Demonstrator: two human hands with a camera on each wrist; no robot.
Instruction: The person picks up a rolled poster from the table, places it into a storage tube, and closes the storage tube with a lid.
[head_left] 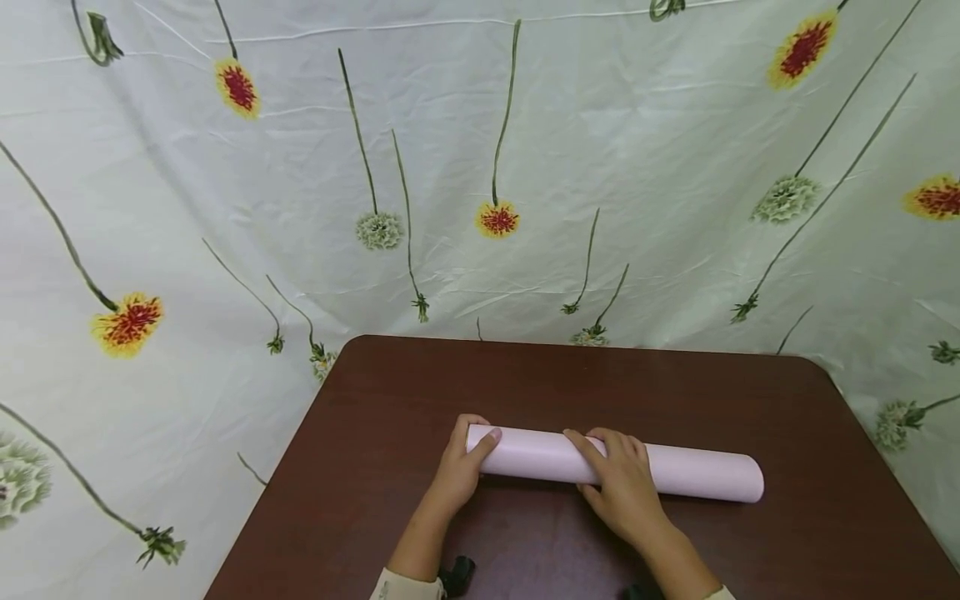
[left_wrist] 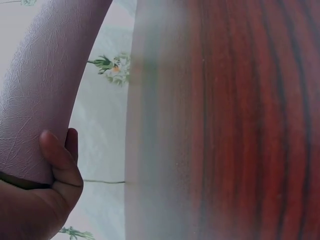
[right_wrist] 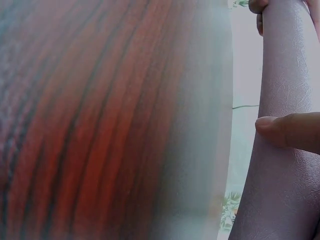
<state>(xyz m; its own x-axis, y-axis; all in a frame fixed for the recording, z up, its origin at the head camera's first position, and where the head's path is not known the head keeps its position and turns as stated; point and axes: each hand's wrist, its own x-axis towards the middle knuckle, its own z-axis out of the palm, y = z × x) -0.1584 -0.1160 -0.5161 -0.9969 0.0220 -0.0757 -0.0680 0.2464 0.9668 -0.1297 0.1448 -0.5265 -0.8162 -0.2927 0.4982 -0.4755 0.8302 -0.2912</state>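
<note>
A long pale pink wallpaper roll [head_left: 705, 472] lies sideways above the dark brown table, its right end slightly nearer the table's front. Its surface shows a fine creased texture in the left wrist view. My left hand [head_left: 459, 473] grips the roll's left end, thumb on the near side and fingers behind. Around the roll's middle, my right hand [head_left: 624, 485] holds on with its fingers over the top and its thumb low on the near side. The right thumb [right_wrist: 292, 131] presses the roll in the right wrist view. Whether the roll touches the table is unclear.
The dark brown wooden table [head_left: 420, 375] has rounded far corners. Behind and beside it hangs a white cloth [head_left: 660, 150] printed with flowers. A black object [head_left: 458, 575] shows by the left wrist at the bottom edge.
</note>
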